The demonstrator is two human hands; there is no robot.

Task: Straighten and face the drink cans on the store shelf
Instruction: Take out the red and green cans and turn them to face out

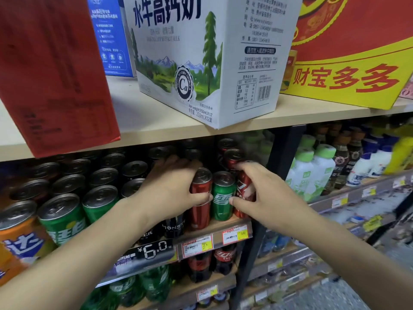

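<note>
Cans: three slim cans stand upright, long axes vertical, at the near right end of the shelf (214, 227), above the price tags.
Left hand (176, 186): fingers wrapped around the left red can (200, 198), thumb on its front.
Right hand (257, 193): fingers clamped on the right red can (242, 193), thumb low on its front.
Green can (223, 195): between both hands, touching its neighbours, label facing out.
Facing: the right red can's logo looks turned sideways; it probably needs a twist about its vertical axis.

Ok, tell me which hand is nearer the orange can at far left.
Left. The left hand grips a red can mid-shelf; the right hand sits further right, away from the orange can.
</note>
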